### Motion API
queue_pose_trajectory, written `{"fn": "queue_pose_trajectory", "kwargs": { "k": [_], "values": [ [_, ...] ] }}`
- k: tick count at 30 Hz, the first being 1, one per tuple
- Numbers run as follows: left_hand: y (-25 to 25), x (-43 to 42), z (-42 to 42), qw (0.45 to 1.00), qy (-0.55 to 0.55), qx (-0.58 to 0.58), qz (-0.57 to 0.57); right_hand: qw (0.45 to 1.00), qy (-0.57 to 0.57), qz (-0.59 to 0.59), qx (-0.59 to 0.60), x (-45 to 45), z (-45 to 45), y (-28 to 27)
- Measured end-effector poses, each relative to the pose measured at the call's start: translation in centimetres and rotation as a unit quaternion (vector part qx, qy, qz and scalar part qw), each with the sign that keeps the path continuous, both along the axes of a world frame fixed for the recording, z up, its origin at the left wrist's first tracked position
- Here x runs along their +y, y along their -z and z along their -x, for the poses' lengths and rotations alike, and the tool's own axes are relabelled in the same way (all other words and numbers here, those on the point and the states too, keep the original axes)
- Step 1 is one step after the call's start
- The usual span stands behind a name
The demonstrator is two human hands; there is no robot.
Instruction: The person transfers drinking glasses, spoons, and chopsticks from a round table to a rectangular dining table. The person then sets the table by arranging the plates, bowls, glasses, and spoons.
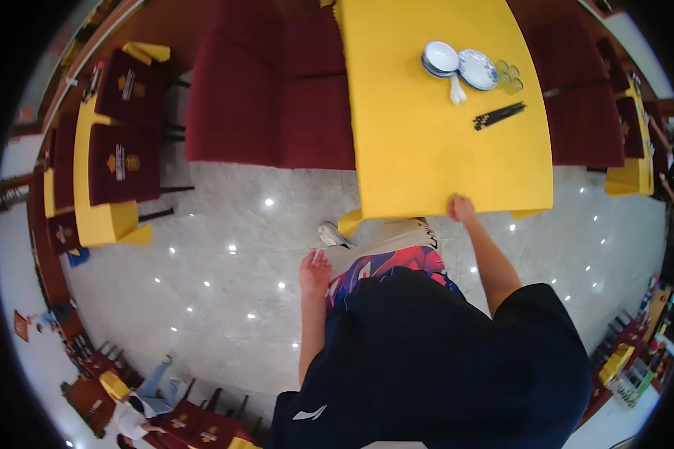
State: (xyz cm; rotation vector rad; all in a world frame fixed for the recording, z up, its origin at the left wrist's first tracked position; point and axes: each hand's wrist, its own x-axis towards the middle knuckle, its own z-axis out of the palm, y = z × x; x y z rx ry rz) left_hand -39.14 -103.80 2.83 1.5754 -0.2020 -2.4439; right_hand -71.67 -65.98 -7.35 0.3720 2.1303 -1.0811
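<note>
Because the right hand [460,208], fingers curled together, sits at the edge of the yellow tablecloth [419,161] right of centre, clamped or not I cannot tell, any tug should gently spare the upper-right bowls [441,57], the left hand [316,272] hanging mid-frame, fingers loosely parted.

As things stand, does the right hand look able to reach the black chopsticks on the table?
Probably yes. The right hand is at the near edge of the yellow tablecloth, and only bare cloth shows between it and the black chopsticks, though a forward lean may be needed.
</note>
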Motion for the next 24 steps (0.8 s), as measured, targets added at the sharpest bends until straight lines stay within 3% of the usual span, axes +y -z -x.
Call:
{"fn": "queue_pose_trajectory", "kwargs": {
  "k": [3, 5, 8, 14, 19, 24],
  "values": [
    [1.4, -5.6, -6.5, 0.998, -0.060, 0.035, -0.005, 0.983, -0.015, -0.016, -0.183, -3.4, -7.5, 0.3],
    [1.1, -9.2, -10.5, 0.997, -0.079, 0.024, 0.011, 0.967, -0.175, -0.092, -0.162, -7.2, -11.3, -2.7],
    [0.7, -13.9, -14.8, 0.989, -0.147, -0.017, 0.022, 0.955, -0.254, -0.081, -0.130, -11.4, -12.4, -3.2],
    [2.1, -21.0, -13.6, 0.987, -0.163, -0.008, 0.001, 0.987, -0.130, 0.004, -0.093, -18.5, -10.3, -7.4],
    [1.8, -23.3, -3.0, 0.993, 0.005, 0.118, -0.012, 0.997, -0.008, 0.042, -0.063, -21.6, -10.0, -8.7],
    [-0.5, -22.2, 10.3, 0.986, 0.150, 0.073, -0.025, 0.968, 0.176, 0.154, -0.088, -22.5, -7.3, -9.6]
  ]
}}
